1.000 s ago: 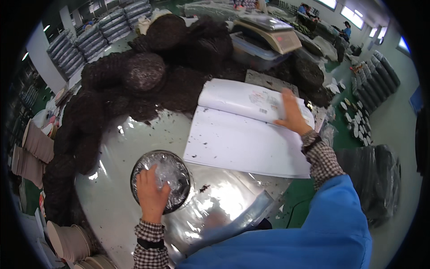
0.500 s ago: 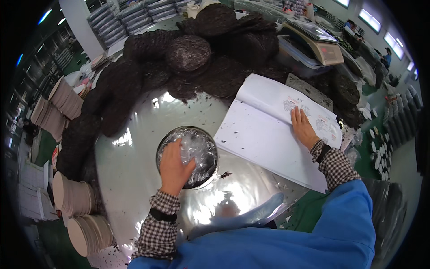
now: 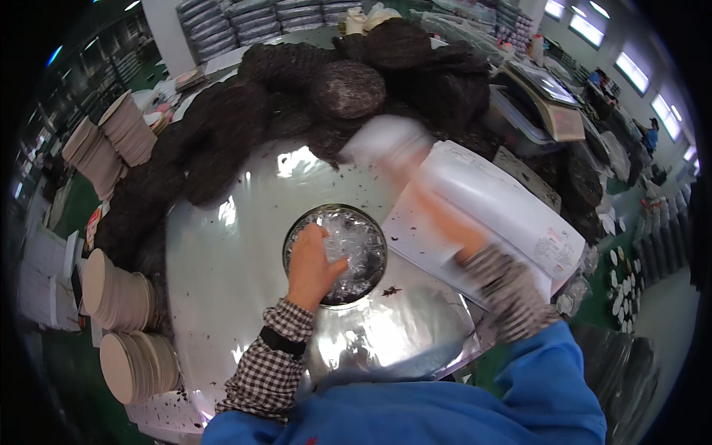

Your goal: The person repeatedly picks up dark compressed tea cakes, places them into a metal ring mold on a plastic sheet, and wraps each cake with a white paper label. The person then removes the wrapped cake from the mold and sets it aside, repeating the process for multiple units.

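Observation:
A round dark-rimmed tin (image 3: 382,245) stands on the shiny metal tabletop (image 3: 222,274), with crumpled clear plastic film (image 3: 348,241) inside it. My left hand (image 3: 310,263) rests on the film at the tin's left side, its thumb apart from its bent fingers. My right hand (image 3: 404,174) is smeared by motion above the left edge of the white paper sheets (image 3: 489,178). A blurred white thing (image 3: 389,139) shows just beyond its fingers, and I cannot make out how they hold it. The upper sheets bulge upward at the right.
Dark, fibrous round cakes (image 3: 348,89) are heaped along the table's far side. At the far right a scale (image 3: 549,111) sits on a clear plastic bin (image 3: 515,115). Stacks of pale round discs (image 3: 119,293) line the left side. Dark crumbs are scattered on the metal.
My right hand has left the printed page and swung left and away, and a blurred white thing now shows beyond it. The sheets have bulged up. My left hand stays at the tin.

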`<state>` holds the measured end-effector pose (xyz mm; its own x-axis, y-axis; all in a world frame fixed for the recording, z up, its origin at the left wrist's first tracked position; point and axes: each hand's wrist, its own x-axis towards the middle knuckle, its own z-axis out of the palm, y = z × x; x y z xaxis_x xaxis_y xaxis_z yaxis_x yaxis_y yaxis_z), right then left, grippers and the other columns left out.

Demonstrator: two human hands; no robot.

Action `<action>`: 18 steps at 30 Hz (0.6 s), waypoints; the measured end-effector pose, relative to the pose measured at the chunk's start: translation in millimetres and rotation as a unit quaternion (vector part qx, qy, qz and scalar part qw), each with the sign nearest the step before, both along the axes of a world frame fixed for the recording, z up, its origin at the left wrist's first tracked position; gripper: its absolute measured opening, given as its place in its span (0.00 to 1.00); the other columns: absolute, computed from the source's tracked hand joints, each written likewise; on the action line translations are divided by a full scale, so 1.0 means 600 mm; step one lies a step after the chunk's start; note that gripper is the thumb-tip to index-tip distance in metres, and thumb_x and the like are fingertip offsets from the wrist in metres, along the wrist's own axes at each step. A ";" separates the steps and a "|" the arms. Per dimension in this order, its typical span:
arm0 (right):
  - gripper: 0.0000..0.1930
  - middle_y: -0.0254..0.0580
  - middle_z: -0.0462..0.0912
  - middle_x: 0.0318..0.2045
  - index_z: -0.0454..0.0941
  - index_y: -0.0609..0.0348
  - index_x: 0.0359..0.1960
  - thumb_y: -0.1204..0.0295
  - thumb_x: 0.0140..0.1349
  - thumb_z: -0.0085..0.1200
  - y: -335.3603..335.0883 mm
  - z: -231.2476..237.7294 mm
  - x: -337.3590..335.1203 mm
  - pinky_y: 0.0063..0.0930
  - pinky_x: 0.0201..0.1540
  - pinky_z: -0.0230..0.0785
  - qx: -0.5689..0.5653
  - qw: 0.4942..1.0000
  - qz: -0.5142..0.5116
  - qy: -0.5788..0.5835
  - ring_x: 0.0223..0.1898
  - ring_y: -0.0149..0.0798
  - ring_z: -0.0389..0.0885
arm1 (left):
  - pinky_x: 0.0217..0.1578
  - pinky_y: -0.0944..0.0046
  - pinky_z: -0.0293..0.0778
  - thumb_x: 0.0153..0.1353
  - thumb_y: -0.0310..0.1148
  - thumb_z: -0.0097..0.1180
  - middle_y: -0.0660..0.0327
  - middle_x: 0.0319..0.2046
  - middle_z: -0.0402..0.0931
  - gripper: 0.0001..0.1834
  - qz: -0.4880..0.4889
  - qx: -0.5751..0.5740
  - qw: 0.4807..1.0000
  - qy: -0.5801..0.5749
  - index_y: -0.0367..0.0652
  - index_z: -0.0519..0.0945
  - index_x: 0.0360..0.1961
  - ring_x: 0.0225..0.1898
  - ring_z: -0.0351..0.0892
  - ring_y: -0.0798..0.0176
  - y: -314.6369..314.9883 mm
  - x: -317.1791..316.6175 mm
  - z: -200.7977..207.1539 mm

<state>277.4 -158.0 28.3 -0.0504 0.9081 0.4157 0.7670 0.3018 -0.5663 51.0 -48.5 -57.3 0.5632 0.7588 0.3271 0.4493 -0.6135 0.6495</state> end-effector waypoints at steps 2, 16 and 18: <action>0.41 0.67 0.50 0.71 0.45 0.69 0.72 0.61 0.65 0.52 0.019 -0.086 -0.143 0.45 0.74 0.41 -0.020 0.985 0.140 -0.095 0.74 0.57 0.47 | 0.48 0.48 0.68 0.45 0.33 0.70 0.47 0.45 0.72 0.29 -0.036 0.022 0.999 -0.002 0.36 0.71 0.48 0.48 0.70 0.41 0.017 -0.002 -0.012; 0.33 0.55 0.44 0.75 0.52 0.58 0.73 0.56 0.70 0.40 0.089 -0.086 -0.202 0.63 0.72 0.25 -0.092 0.966 0.056 -0.236 0.76 0.59 0.35 | 0.68 0.58 0.54 0.61 0.21 0.49 0.48 0.71 0.55 0.43 -0.196 -0.621 0.523 -0.550 0.37 0.43 0.74 0.71 0.56 0.52 0.019 -0.127 0.011; 0.33 0.58 0.50 0.73 0.55 0.62 0.71 0.59 0.68 0.44 0.095 -0.102 -0.210 0.61 0.72 0.30 -0.064 0.957 0.053 -0.278 0.74 0.62 0.41 | 0.67 0.59 0.55 0.67 0.27 0.48 0.47 0.70 0.56 0.37 -0.055 -0.520 0.715 -0.464 0.37 0.47 0.74 0.70 0.58 0.52 -0.006 -0.098 0.012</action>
